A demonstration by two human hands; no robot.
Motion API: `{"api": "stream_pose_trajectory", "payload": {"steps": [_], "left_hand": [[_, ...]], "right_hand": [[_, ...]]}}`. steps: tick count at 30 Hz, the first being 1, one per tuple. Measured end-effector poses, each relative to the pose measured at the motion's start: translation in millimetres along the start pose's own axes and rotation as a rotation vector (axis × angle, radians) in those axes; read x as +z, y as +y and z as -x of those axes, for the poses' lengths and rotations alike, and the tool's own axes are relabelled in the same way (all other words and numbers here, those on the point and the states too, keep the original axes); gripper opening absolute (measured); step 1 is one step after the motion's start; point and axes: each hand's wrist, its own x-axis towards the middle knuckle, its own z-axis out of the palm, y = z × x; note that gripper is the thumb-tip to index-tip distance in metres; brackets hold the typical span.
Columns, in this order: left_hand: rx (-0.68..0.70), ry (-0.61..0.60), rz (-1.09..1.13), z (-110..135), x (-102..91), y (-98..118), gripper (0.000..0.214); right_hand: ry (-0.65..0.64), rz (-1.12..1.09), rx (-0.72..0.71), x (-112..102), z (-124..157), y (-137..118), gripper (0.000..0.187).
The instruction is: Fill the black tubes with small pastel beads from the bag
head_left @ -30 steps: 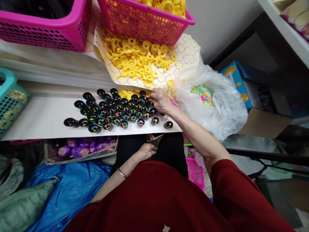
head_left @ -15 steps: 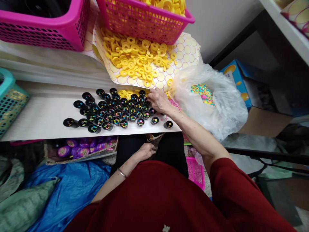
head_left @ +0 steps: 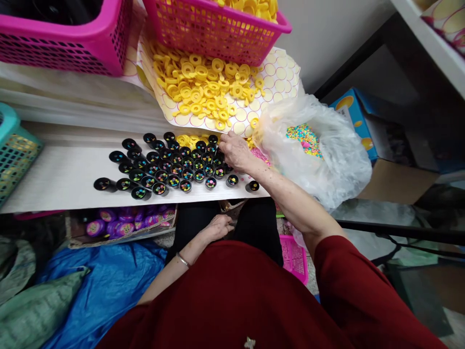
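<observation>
Hands (head_left: 236,151) at black tubes' (head_left: 174,167) edge

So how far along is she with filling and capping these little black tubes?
Filling looks mostly done: the black tubes on the white board show coloured candies inside. In hand: the right hand is at the cluster's far right edge, beside yellow caps; the left hand rests in the lap. Left: no tube visibly wears a cap, and a cap pile waits.
</observation>
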Motion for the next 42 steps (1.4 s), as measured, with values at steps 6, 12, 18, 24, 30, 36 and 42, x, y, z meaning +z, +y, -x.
{"api": "stream_pose_trajectory", "payload": {"steps": [6, 12, 18, 24, 30, 36, 42], "left_hand": [[-0.01, 0.008, 0.002, -1.8, 2.9, -3.0, 0.011], [-0.009, 0.021, 0.015, -2.9, 6.8, -8.5, 0.012], [-0.026, 0.02, 0.015, -3.4, 5.6, -7.3, 0.012], [-0.037, 0.015, 0.013, -2.6, 3.2, -3.9, 0.013], [-0.033, 0.007, 0.018, -1.1, 1.7, -2.9, 0.015], [-0.021, -0.004, 0.017, -1.9, -0.3, -2.3, 0.011], [-0.026, 0.008, 0.01, -1.0, 1.8, -2.9, 0.013]], "right_hand": [[-0.018, -0.04, 0.024, 0.9, -1.5, 5.0, 0.025], [0.109, -0.384, 0.083, 8.7, 0.5, 17.4, 0.025], [0.211, -0.629, 0.222, 11.0, 0.2, 18.8, 0.02], [0.174, -0.626, 0.324, 11.0, -7.7, 12.9, 0.019], [0.079, -0.518, 0.36, 5.1, -15.5, 12.1, 0.018], [0.019, -0.49, 0.448, -5.9, -16.7, 7.2, 0.021], [0.026, -0.527, 0.497, -6.5, -20.4, 4.9, 0.016]]}}
